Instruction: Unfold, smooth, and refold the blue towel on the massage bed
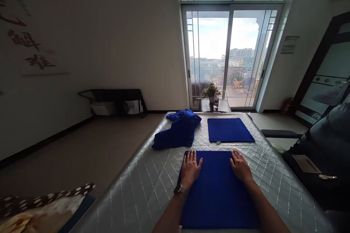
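Observation:
A flat blue cloth (216, 193) with straight edges lies in front of me on a silver quilted cover. On its far left corner rests my left hand (191, 169), palm down with the fingers spread; a watch is on that wrist. My right hand (240, 165) lies flat over the far right corner, fingers stretched forward. Beyond it, a second blue cloth (230, 130) is laid out as a neat rectangle with a small pale tag at its near edge. A crumpled blue cloth (179, 129) sits to its left.
The silver quilted cover (136, 189) spreads over the table. Past its far edge, a small dark table (203, 107) holds a potted plant (211, 91) and a bottle (216, 100). Dark chairs (325, 145) stand at right. Polka-dot fabric (68, 193) lies at lower left.

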A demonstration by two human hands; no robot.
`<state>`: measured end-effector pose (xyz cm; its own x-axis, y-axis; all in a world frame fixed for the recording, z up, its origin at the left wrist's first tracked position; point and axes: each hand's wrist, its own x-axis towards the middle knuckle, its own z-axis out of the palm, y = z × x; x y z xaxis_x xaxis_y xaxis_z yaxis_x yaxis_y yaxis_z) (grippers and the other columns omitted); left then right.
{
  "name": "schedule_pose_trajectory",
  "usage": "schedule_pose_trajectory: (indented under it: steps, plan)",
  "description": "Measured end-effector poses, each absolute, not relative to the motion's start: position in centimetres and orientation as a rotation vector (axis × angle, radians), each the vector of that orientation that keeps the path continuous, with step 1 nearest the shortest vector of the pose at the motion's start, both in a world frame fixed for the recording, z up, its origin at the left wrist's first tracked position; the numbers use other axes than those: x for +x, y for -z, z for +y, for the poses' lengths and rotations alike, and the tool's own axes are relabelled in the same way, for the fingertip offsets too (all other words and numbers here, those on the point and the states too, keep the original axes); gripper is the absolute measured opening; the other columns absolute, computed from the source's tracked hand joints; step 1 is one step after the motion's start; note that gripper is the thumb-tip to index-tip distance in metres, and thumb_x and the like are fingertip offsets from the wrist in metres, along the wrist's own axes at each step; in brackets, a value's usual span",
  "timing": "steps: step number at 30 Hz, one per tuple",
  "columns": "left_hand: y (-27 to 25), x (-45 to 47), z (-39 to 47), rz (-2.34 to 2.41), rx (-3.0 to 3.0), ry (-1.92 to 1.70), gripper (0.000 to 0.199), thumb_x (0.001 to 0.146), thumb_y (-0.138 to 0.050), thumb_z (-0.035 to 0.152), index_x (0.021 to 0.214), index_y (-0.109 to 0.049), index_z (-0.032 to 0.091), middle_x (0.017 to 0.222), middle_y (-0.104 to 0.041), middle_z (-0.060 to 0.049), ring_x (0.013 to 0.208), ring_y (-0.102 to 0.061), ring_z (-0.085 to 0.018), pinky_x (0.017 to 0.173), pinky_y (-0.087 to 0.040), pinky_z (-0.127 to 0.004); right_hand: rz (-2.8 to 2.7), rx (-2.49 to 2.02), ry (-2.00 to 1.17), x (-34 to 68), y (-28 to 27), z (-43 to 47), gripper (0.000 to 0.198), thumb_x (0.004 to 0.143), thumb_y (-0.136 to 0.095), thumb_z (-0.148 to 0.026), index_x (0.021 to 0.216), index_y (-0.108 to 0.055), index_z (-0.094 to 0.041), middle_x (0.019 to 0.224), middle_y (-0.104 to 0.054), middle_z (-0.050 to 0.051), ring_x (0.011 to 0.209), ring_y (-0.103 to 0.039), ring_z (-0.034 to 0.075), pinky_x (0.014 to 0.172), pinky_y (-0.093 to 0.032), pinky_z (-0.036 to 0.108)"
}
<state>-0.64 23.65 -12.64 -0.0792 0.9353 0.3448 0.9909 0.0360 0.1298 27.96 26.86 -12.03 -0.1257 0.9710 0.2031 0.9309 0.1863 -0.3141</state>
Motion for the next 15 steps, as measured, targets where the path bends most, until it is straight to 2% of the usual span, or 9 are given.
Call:
schedule_pose_trajectory:
  steps: [7,11,15]
  plan:
    - [13.6,-0.6,24.0,-2.124,-2.028,0.431,0.068,0.103,-0.026,0.055,0.157,-0.040,0.016,0.160,-0.047,-0.012,0.152,-0.035,-0.031,0.124,-0.028,-0.052,-2.110,-1.769,-0.172,27.8,11.8,26.5,0.060,0.100,-0.031,-0.034,0.155,-0.042,-0.013,0.163,-0.040,0.009,0.154,-0.030,0.021,0.127,-0.021,0.040]
    - [13.5,-1.0,24.9,-2.169,-2.035,0.304,0.074,0.102,-0.026,0.062,0.155,-0.044,0.012,0.160,-0.044,-0.017,0.150,-0.038,-0.033,0.122,-0.031,-0.052,-2.158,-1.802,-0.216,27.9,11.7,26.5,0.063,0.102,-0.028,-0.040,0.157,-0.037,-0.010,0.165,-0.035,0.011,0.156,-0.025,0.022,0.127,-0.020,0.041]
    - [11.9,0.3,26.1,-2.203,-2.036,0.240,0.082,0.101,-0.023,0.066,0.149,-0.052,0.007,0.154,-0.051,-0.022,0.146,-0.044,-0.037,0.120,-0.035,-0.054,-2.209,-1.807,-0.246,28.0,11.6,26.6,0.069,0.103,-0.026,-0.045,0.159,-0.030,-0.006,0.168,-0.027,0.013,0.157,-0.019,0.023,0.128,-0.017,0.042]
